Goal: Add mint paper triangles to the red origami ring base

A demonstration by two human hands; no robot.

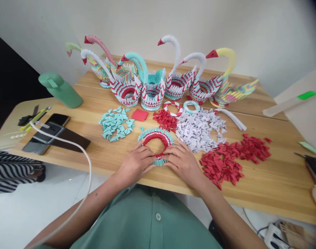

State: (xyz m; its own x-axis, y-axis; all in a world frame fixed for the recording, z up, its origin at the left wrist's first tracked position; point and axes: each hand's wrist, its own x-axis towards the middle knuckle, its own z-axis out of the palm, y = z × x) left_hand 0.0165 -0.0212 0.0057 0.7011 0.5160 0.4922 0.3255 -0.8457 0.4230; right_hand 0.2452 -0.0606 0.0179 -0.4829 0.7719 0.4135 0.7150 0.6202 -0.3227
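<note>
A ring of folded paper pieces (158, 131), red and white inside with teal tips outside, lies flat near the table's front edge. My left hand (137, 159) grips its left side, fingers bent over the rim. On the right side, my right hand (182, 159) holds the same ring with its fingers curled onto it. Teal paper triangles (115, 123) lie left of the ring. White triangles (199, 131) are piled to its right, beside red triangles (225, 162). A smaller red pile (165, 119) sits just behind the ring.
Several paper swans (152, 93) stand along the back of the wooden table (95, 152). A green bottle (60, 90), phones (56, 121) and a white cable (88, 162) are at the left. Scissors (313, 166) lie at the right edge.
</note>
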